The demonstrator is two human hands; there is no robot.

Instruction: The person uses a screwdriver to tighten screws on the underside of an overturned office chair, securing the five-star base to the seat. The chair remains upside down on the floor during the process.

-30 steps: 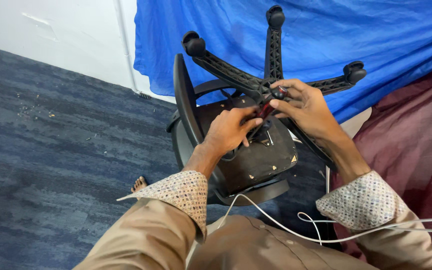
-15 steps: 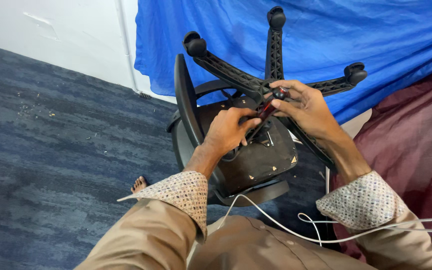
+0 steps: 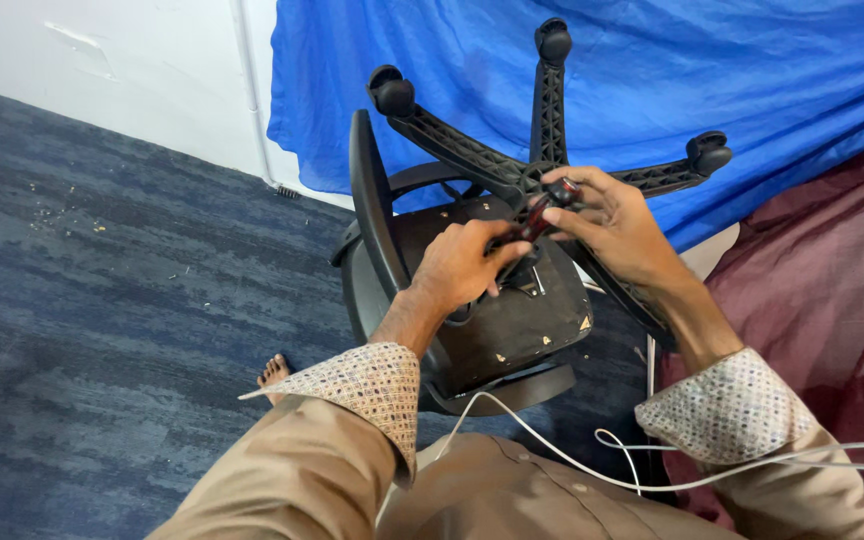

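Blue carpet, upturned office chair (image 3: 492, 300), both hands (image 3: 542, 245) gripping red-black tool (image 3: 542, 212) at its base hub

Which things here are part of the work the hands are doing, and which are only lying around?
Part of the work:
- left hand, on the underside of the overturned office chair
- right hand, holding a red-and-black tool at the wheeled base

Only lying around:
- blue cloth
- dark red cloth
- white cable
- carpet
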